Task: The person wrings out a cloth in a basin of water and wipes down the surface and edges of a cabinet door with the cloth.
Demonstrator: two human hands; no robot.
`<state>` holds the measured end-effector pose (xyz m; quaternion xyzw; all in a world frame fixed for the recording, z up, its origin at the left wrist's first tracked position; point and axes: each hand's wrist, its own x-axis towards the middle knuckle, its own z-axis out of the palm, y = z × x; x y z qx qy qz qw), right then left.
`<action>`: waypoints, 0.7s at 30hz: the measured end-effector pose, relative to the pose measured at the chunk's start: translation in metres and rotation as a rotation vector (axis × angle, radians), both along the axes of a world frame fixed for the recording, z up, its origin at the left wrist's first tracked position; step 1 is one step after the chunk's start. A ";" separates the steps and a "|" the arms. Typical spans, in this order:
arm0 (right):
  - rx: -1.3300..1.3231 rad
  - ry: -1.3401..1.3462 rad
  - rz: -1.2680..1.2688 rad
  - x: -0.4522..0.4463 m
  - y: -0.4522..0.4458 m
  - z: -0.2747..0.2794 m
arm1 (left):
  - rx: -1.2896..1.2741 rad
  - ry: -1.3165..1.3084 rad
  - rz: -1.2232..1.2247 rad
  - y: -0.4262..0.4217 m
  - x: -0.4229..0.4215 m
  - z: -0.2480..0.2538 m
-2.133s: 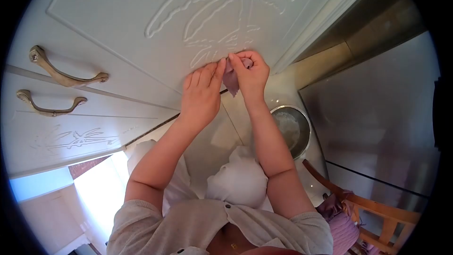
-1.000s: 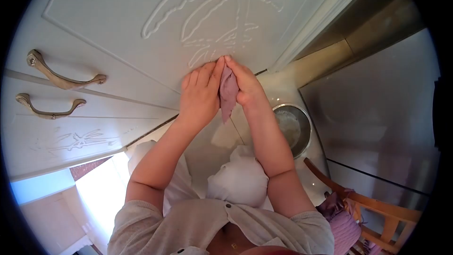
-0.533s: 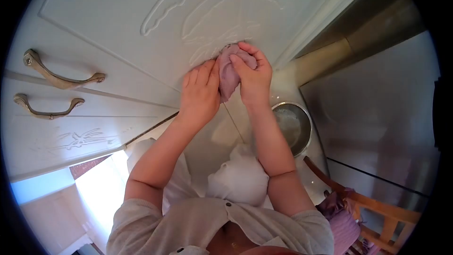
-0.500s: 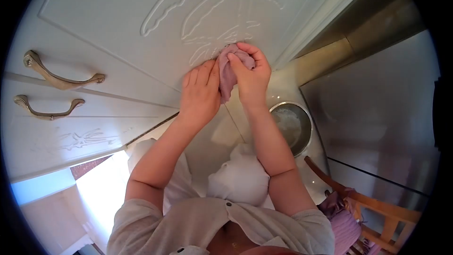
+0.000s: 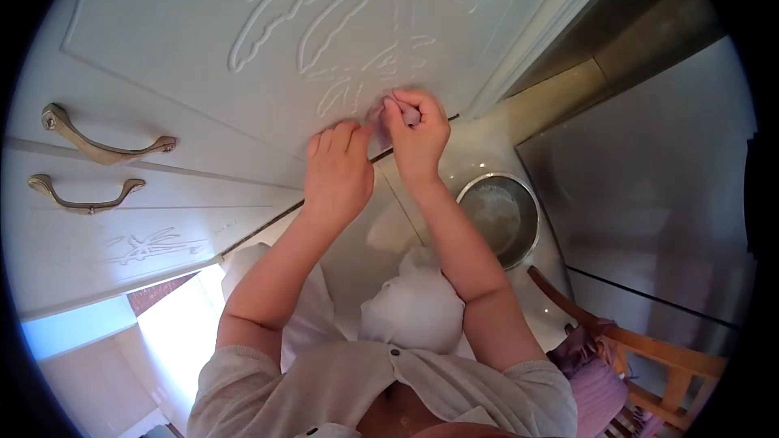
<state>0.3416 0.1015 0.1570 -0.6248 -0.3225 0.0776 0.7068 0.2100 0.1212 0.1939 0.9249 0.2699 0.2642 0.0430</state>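
Nearest the camera, a beige buttoned top (image 5: 316, 385) is covering the person's torso, and a white-trousered knee (image 5: 410, 316) is showing between the two forearms. Beyond, the left hand (image 5: 337, 174) is lying open, fingers slightly bent, with its fingertips resting on a white cabinet door (image 5: 195, 24) by the lower edge. Its index finger is blurring, so whether it is touching the cloth cannot be told. The right hand (image 5: 419, 142) is gripping a mauve cloth (image 5: 383, 135) between thumb and curled fingers, and the cloth is lying against the door just above that same edge, toward the lower right corner. Above both hands, a raised palm-tree relief (image 5: 268, 20) is spreading over the door. Left of it, two bronze-coloured handles (image 5: 101, 146) are sitting near the facing edges of two cabinet fronts. On the tiled floor (image 5: 369, 255), a round metal basin (image 5: 536, 215) is holding cloudy liquid, standing between the right forearm and a glossy grey panel (image 5: 641, 170). A mauve garment (image 5: 600, 393) is hanging by a wooden chair (image 5: 649, 351).
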 end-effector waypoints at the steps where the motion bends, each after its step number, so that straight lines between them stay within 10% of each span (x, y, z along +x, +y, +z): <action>1: 0.093 -0.120 -0.010 -0.003 0.004 0.017 | -0.001 0.005 0.000 0.001 -0.002 0.001; 21: 0.277 -0.460 0.044 -0.031 0.010 0.031 | -0.054 0.087 0.104 0.005 -0.012 0.003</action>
